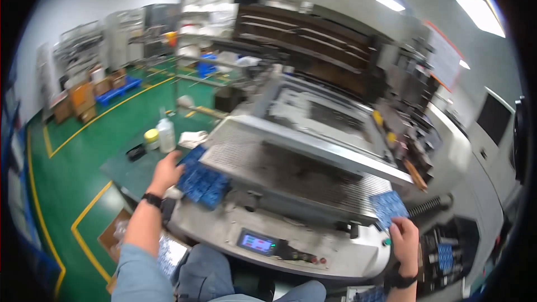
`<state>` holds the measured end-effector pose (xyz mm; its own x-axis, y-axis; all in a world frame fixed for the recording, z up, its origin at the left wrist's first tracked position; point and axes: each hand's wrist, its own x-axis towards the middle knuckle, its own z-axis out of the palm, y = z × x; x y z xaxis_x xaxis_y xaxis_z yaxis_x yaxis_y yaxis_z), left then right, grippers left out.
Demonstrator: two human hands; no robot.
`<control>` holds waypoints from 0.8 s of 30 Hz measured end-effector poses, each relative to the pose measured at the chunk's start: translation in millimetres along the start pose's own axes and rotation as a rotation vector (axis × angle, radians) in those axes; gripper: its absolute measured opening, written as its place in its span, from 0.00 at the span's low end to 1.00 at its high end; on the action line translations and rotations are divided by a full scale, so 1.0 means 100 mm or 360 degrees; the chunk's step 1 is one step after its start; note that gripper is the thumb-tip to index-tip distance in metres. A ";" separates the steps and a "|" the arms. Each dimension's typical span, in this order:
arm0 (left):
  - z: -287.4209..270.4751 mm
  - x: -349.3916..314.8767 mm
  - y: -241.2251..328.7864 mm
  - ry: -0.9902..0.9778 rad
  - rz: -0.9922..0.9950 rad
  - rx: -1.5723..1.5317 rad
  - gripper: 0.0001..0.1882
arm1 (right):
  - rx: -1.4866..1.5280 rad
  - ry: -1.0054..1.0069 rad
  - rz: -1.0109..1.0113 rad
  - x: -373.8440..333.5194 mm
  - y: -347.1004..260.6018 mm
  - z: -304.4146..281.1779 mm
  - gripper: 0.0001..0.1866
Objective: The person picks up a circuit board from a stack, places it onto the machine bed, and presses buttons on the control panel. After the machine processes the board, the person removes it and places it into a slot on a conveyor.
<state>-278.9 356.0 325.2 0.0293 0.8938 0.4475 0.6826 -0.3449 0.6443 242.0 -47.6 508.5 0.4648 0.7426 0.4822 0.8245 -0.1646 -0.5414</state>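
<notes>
My right hand (404, 240) pinches the lower edge of a blue patterned sheet (387, 208) at the right front corner of the machine's perforated metal table (296, 165). On the other side, my left hand (166, 172) has its fingers closed at the left edge of another blue patterned sheet (204, 182), or a stack of them; motion blur hides which. That piece lies beside the table's left front corner. Above the metal table sits a metal-framed screen (313, 114) with pale smears across it.
A white bottle (165, 134), a yellow-lidded jar (151, 138) and a white cloth (193, 138) stand on the green side table at left. A lit control panel (257, 242) faces me. A wooden-handled tool (415, 175) rests by the frame's right corner.
</notes>
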 end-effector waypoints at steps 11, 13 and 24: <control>0.28 -0.75 0.06 0.0190 -0.0030 -0.0402 0.17 | -0.0415 -0.0081 -0.0450 0.64 -0.53 1.29 0.12; 0.33 -0.76 -0.07 0.0265 -0.0044 -0.0478 0.13 | -0.0381 0.0164 -0.0721 0.82 -0.30 1.51 0.10; -0.33 0.17 0.71 0.0177 -0.0539 -0.2069 0.08 | -0.0634 0.0425 -0.0566 0.95 0.10 1.79 0.22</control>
<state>-253.9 337.3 398.4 -0.1029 0.9821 0.1579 -0.5388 -0.1885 0.8211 236.6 137.7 426.2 0.1604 0.6165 0.7709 0.9780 -0.2048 -0.0396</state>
